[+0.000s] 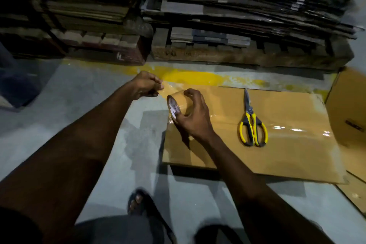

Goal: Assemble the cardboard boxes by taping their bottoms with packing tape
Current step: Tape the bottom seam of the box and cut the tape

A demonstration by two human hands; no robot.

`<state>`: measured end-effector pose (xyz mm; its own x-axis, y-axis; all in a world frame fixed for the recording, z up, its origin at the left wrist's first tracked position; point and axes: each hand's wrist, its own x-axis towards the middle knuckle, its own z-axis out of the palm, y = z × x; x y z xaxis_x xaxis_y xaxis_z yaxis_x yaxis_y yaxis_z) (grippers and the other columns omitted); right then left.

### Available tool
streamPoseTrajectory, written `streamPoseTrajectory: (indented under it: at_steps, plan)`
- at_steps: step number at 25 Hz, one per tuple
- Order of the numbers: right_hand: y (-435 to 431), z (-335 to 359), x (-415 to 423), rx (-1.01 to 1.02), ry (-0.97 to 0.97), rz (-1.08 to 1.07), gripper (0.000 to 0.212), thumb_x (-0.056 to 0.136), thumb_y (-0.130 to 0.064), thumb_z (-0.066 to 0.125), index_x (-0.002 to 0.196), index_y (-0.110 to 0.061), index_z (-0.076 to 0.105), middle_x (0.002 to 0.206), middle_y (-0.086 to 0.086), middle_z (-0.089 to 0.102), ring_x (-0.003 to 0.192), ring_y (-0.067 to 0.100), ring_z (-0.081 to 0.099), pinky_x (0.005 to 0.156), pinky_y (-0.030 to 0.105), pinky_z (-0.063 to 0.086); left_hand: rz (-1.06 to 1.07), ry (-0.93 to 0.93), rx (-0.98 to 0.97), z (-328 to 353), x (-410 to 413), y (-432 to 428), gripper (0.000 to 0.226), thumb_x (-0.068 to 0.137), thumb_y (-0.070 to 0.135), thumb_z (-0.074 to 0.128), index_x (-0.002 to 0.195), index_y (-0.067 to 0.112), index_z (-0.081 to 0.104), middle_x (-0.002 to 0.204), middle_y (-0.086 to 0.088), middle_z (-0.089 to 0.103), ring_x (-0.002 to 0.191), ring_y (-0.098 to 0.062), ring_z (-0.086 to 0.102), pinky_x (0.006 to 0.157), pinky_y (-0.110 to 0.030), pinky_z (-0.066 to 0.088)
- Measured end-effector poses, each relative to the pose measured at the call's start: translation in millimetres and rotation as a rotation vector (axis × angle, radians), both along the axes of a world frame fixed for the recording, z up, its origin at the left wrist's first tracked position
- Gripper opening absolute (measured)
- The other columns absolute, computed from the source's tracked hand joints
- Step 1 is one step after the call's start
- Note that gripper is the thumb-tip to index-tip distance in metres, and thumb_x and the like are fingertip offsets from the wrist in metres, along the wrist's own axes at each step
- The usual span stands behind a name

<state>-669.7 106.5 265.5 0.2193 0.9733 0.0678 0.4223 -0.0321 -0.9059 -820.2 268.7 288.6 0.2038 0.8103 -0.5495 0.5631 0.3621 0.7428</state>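
The left hand (147, 86) pinches the glossy tape's free end, with bare grey floor (79, 95) open left of its knuckles. The right hand (195, 115) curls round the tape roll (173, 106) over the left edge of the smooth brown cardboard box (293, 144). Yellow-handled scissors (252, 125) lie well right of those fingers.

Both bare forearms reach forward and down, converging. The left hand (146, 86) is fisted, thumb and forefinger pinching the tape end (168, 89). The right hand (195, 117) is just beside it and lower, back up, with fingers curled over the tape roll (178, 105) and thumb at its core. The hands are close, not touching. A sandalled foot (136, 202) shows between the arms.
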Motion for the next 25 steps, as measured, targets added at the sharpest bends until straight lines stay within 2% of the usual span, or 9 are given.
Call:
streamPoseTrajectory:
  at_steps: [3, 6, 8, 10, 13, 17, 20, 23, 25]
  plan:
    - [17.2, -14.3, -17.7, -0.213, 0.319, -0.047, 0.068, 0.071, -0.029, 0.077, 0.126, -0.039, 0.037, 0.1, 0.006, 0.067, 0.076, 0.025, 0.067, 0.061, 0.04, 0.058, -0.149, 0.129, 0.135, -7.8, 26.0, 39.2, 0.01, 0.083, -0.002, 0.069, 0.079, 0.007, 0.067, 0.071, -0.009, 0.062, 0.063, -0.016, 0.055, 0.053, -0.025, 0.047]
    - [47.7, -35.5, -22.7, -0.325, 0.42, -0.067, 0.042, 0.07, -0.04, 0.076, 0.107, -0.028, 0.059, 0.098, 0.005, 0.072, 0.087, 0.026, 0.069, 0.073, 0.051, 0.059, -0.461, 0.251, 0.258, -18.9, 48.3, 69.5, 0.005, 0.082, -0.004, 0.069, 0.086, 0.0, 0.071, 0.07, -0.007, 0.063, 0.065, -0.015, 0.056, 0.055, -0.023, 0.045]
    - [63.6, -42.2, -21.3, -0.334, 0.44, -0.088, 0.022, 0.08, -0.037, 0.074, 0.083, -0.016, 0.067, 0.08, -0.005, 0.071, 0.077, 0.016, 0.067, 0.073, 0.042, 0.056, -0.582, 0.305, 0.294, -29.4, 58.0, 86.8, 0.008, 0.081, -0.006, 0.068, 0.089, -0.005, 0.071, 0.074, -0.01, 0.064, 0.061, -0.008, 0.056, 0.056, -0.02, 0.046]
    - [69.6, -45.0, -23.3, -0.289, 0.509, -0.109, 0.035, 0.086, -0.041, 0.07, 0.066, -0.014, 0.057, 0.06, -0.012, 0.057, 0.061, 0.01, 0.053, 0.061, 0.032, 0.043, -0.616, 0.325, 0.32, -40.5, 63.2, 102.1, 0.009, 0.081, -0.007, 0.068, 0.089, -0.007, 0.071, 0.072, -0.01, 0.062, 0.05, 0.002, 0.054, 0.052, -0.015, 0.043]
    - [66.1, -55.3, -31.8, -0.253, 0.57, -0.074, 0.064, 0.071, -0.06, 0.072, 0.083, 0.002, 0.06, 0.07, 0.011, 0.062, 0.065, 0.023, 0.054, 0.064, 0.043, 0.048, -0.656, 0.356, 0.334, -54.7, 67.1, 113.0, 0.01, 0.08, -0.007, 0.069, 0.089, -0.006, 0.072, 0.065, -0.003, 0.06, 0.044, 0.007, 0.051, 0.046, -0.006, 0.038]
    - [70.1, -61.5, -32.7, -0.271, 0.623, -0.094, 0.056, 0.069, -0.049, 0.071, 0.094, 0.0, 0.065, 0.091, 0.023, 0.067, 0.081, 0.042, 0.062, 0.075, 0.052, 0.054, -0.689, 0.387, 0.379, -69.8, 70.6, 115.8, 0.013, 0.079, 0.0, 0.074, 0.093, 0.001, 0.074, 0.079, -0.005, 0.065, 0.072, -0.008, 0.057, 0.054, -0.007, 0.039]
    - [73.9, -62.9, -32.8, -0.233, 0.594, -0.126, 0.067, 0.066, -0.056, 0.07, 0.092, 0.005, 0.063, 0.091, 0.03, 0.063, 0.072, 0.034, 0.058, 0.069, 0.048, 0.049, -0.689, 0.407, 0.368, -76.2, 73.4, 115.0, 0.014, 0.08, 0.003, 0.074, 0.094, 0.004, 0.074, 0.087, -0.008, 0.069, 0.08, -0.01, 0.058, 0.068, -0.018, 0.042]
    - [76.1, -59.9, -33.5, -0.269, 0.599, -0.136, 0.068, 0.063, -0.055, 0.069, 0.095, 0.004, 0.064, 0.095, 0.028, 0.065, 0.079, 0.038, 0.062, 0.079, 0.053, 0.052, -0.74, 0.451, 0.371, -83.1, 74.4, 112.6, 0.013, 0.08, 0.004, 0.074, 0.093, 0.006, 0.074, 0.092, -0.011, 0.072, 0.08, -0.013, 0.06, 0.069, -0.02, 0.041]
    - [76.5, -60.7, -33.0, -0.275, 0.614, -0.132, 0.07, 0.06, -0.057, 0.068, 0.096, 0.004, 0.065, 0.097, 0.028, 0.065, 0.077, 0.028, 0.06, 0.079, 0.051, 0.052, -0.759, 0.476, 0.37, -88.5, 74.6, 110.2, 0.013, 0.08, 0.004, 0.073, 0.091, 0.008, 0.075, 0.093, -0.01, 0.073, 0.085, -0.018, 0.065, 0.071, -0.023, 0.046]
